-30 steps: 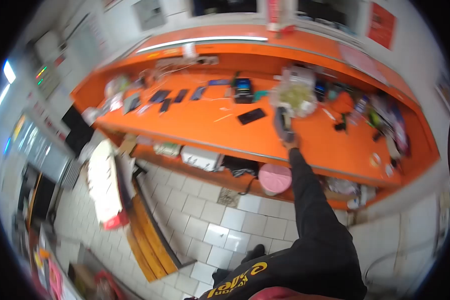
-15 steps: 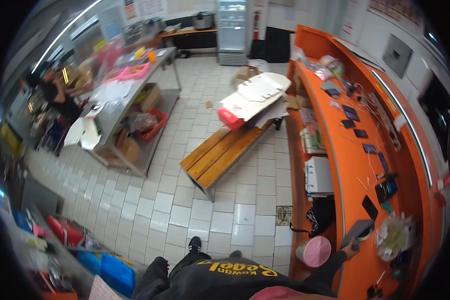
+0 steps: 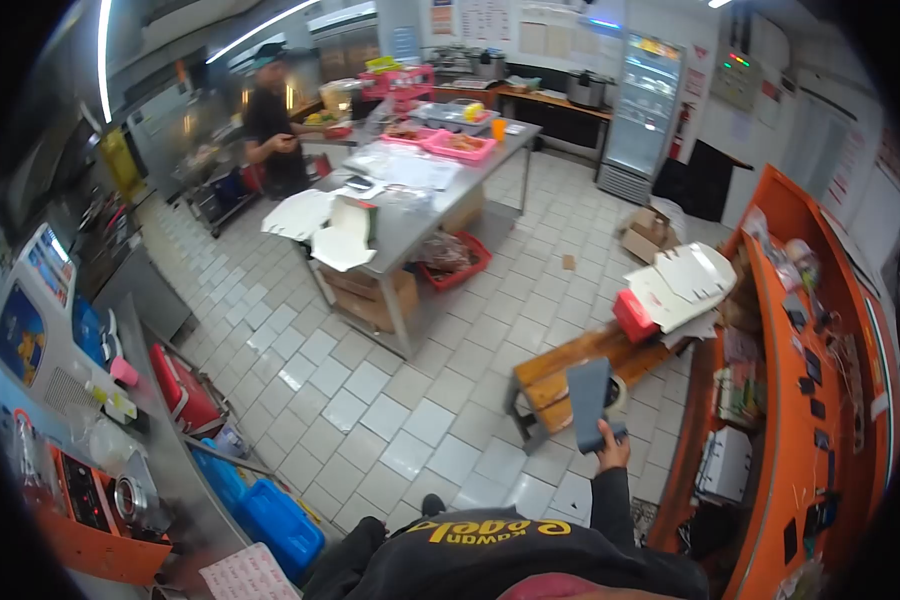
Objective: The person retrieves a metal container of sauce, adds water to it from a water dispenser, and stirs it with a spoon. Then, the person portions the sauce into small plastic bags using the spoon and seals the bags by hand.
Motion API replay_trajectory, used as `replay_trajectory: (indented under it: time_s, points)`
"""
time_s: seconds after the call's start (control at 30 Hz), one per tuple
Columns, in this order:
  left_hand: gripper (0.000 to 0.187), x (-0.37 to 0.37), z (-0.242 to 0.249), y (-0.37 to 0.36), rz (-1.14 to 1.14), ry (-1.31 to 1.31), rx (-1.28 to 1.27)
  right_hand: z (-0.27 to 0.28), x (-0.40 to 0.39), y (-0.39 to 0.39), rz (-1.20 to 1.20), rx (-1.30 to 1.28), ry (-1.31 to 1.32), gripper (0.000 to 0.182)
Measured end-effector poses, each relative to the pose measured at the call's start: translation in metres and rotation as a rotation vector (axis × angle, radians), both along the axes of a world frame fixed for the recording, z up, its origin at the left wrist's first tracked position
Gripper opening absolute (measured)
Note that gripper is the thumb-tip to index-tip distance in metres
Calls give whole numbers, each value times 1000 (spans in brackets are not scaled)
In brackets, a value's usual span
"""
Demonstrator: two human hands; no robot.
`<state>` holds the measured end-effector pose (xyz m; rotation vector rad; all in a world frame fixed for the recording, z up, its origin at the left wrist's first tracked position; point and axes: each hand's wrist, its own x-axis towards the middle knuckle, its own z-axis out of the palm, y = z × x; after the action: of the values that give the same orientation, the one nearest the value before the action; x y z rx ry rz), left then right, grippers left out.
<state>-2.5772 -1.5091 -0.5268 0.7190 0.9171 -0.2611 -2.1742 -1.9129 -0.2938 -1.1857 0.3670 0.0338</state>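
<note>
Held out in front of me, my right hand (image 3: 613,450) is closed around the lower end of a grey tape dispenser (image 3: 588,405). A pale round roll (image 3: 617,396) shows at the dispenser's right side. Behind it, from this viewpoint, lies the near end of a wooden bench (image 3: 547,388). Flat white cardboard pieces (image 3: 685,285) and a red box (image 3: 634,315) rest on the bench's far end. I cannot make out my left hand; dark clothing fills the lower middle of the view.
A steel table (image 3: 395,245) carries pink trays (image 3: 460,147) and papers. A person (image 3: 273,125) stands behind it. An orange counter (image 3: 770,470) with several phones runs along the right. A steel worktop (image 3: 185,415) and blue bins (image 3: 270,525) line the left.
My right hand has lifted the tape dispenser away from the orange counter and brought it left, in front of the bench. The view has turned left, showing more of the steel table and left worktop.
</note>
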Motion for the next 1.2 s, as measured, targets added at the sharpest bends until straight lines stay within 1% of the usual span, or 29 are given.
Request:
replay_trajectory:
  time_s: [0.03,0.07,0.1,0.13,0.17,0.23,0.3,0.33,0.37,0.4,0.43,0.47,0.5,0.57,0.6,0.63,0.67,0.7,0.73,0.77,0.8,0.83,0.87,0.9,0.97,1.03,1.1,1.17,1.2]
  points:
    - [23,-11,0,18,53,-19,-5,15,11,49,94,39,39,53]
    - [23,-13,-2,35,102,-40,-10,33,20,97,196,74,1,53]
    - [24,-20,-2,51,146,-59,-19,31,37,140,291,124,-19,54]
    - [24,-23,-2,66,185,-75,-33,55,43,185,344,164,-59,54]
    - [25,-34,0,81,220,-83,-49,66,59,222,401,151,-26,51]
    - [26,-42,1,103,282,-99,-74,76,97,296,463,164,-96,51]
    - [27,-53,-2,115,342,-113,-96,98,129,363,472,81,-198,56]
    - [28,-43,-7,120,373,-120,-109,92,158,395,491,13,-312,57]
    - [28,-41,-9,126,404,-129,-122,87,189,426,475,-208,-448,56]
    - [28,-34,-9,117,412,-123,-126,92,210,455,439,-320,-543,56]
    - [28,-18,-8,114,456,-131,-110,91,233,485,398,-413,-577,59]
    - [28,0,-7,115,498,-140,-90,102,246,510,379,-424,-635,64]
    - [28,21,-5,120,541,-154,-66,109,258,533,386,-417,-636,64]
    - [28,65,-9,132,626,-181,-18,120,289,575,421,-748,-592,70]
    - [28,90,-1,136,670,-192,5,111,310,600,431,-833,-558,77]
    - [29,117,0,142,716,-206,27,105,327,622,441,-829,-563,77]
    - [29,141,4,149,761,-216,52,95,341,641,439,-856,-601,77]
    - [29,169,17,157,803,-227,75,84,359,658,436,-885,-638,78]
    - [29,192,27,166,841,-233,102,62,377,676,439,-852,-685,77]
    - [29,214,35,180,876,-240,133,47,388,686,442,-843,-678,77]
    - [29,236,37,198,909,-250,166,33,397,696,487,-865,-722,75]
    - [29,254,33,215,939,-262,197,27,407,704,530,-889,-767,73]
    - [29,269,29,228,966,-268,225,21,415,713,529,-885,-756,73]
    - [29,285,28,238,992,-270,246,16,420,722,566,-845,-762,70]
    - [29,298,16,236,1050,-255,276,-2,424,728,619,-821,-743,67]
    - [29,318,8,250,1107,-269,324,-4,433,745,689,-758,-715,64]
    - [30,334,6,273,1155,-288,381,0,442,754,683,-748,-745,65]
    - [30,346,7,298,1180,-303,434,7,452,757,893,-656,-730,69]
    - [30,348,8,308,1188,-306,457,5,457,757,880,-659,-706,69]
